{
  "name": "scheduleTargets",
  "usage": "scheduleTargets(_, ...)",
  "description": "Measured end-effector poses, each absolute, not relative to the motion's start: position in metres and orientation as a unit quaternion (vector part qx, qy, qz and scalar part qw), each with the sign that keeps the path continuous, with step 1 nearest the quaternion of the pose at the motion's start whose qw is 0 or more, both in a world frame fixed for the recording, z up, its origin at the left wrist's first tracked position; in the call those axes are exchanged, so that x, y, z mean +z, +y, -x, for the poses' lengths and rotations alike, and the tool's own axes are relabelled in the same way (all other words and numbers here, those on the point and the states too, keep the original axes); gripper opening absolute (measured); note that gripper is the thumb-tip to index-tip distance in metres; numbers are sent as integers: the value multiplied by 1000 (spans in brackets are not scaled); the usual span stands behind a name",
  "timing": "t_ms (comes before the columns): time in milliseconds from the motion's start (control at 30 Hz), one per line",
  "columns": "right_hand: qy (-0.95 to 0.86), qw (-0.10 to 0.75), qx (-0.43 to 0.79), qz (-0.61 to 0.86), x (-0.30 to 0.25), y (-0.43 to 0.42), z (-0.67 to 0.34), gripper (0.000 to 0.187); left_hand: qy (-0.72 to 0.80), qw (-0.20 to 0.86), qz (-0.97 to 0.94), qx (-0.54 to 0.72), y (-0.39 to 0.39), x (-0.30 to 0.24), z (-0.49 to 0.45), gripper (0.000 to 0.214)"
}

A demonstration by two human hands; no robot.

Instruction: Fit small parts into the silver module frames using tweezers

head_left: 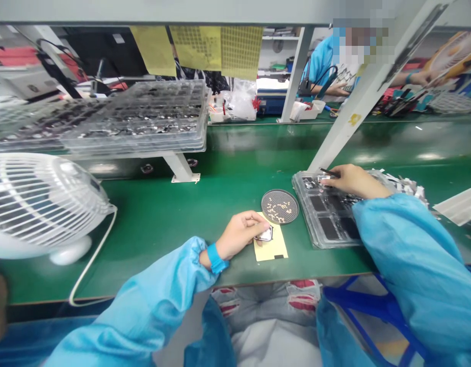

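Observation:
My left hand (243,232) pinches a small squarish part (265,234) with a pale face and a dark rim, just over a yellow paper (271,250). My right hand (352,181) is closed around a dark slim tool (330,173), whose exact kind I cannot make out. Its fingertips are at the far left compartment of a clear plastic tray (315,239), by small shiny parts. Dark flat rectangular pieces lie in other compartments. Between the hands, a round grey dish (280,220) holds many tiny beige pieces.
A white fan (44,204) stands at left, its cable running over the table edge. Stacked clear trays (139,117) sit on a raised shelf. A slanted white post (342,107) rises behind the tray. White strips (406,186) lie to its right. Another person (323,61) works across the bench.

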State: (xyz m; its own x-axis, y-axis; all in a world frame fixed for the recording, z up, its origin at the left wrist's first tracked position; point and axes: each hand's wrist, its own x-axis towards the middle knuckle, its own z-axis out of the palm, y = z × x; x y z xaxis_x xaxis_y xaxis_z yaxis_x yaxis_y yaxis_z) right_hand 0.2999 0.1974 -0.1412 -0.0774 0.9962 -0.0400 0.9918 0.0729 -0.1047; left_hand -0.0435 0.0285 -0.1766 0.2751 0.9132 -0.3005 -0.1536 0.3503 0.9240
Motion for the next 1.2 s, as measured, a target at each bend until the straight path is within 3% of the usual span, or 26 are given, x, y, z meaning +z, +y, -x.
scheduleTargets(133,-732,51,36,678,-140,188,-294,38,451,683,-418,394,26,-178,43,40)
scheduleTargets(267,-713,176,36,678,-133,161,-283,32,448,687,-428,380,26,-179,43,45)
scheduleTargets(367,-687,276,81,667,-123,121,-264,35,453,691,-421,376,25,-178,43,47)
scheduleTargets(467,-689,350,204,601,-119,72,-235,36,437,698,-411,390,25,-175,43,48)
scheduleTargets(667,-660,311,397,557,-149,14,-179,40,419,695,-409,417,25,-177,45,45)
scheduleTargets(1200,-602,356,464,544,-184,18,-154,42,392,620,-519,439,17,-178,43,46)
